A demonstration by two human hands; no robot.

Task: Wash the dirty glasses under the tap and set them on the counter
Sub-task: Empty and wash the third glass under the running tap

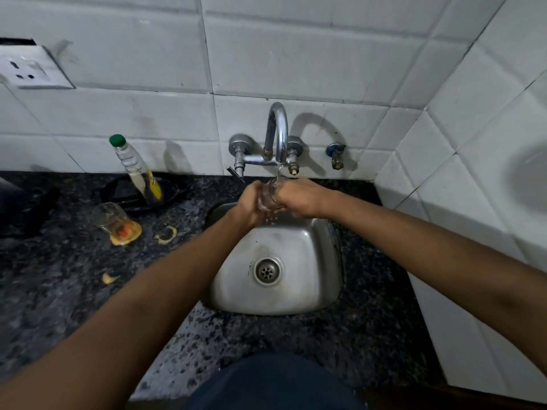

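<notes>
We wrap both hands — left hand [247, 204], right hand [296, 199] — around the wet glass [268, 196]: slippery, fragile, best gripped mid-wall.

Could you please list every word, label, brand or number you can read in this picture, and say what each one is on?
No text here can be read.
Bottle with the green cap, standing on the counter left of the tap: it has a yellow label with dark marks, too blurred to read.
Wall socket: no lettering visible.
Glass held under the water by the left hand and right hand: no print visible.
</notes>
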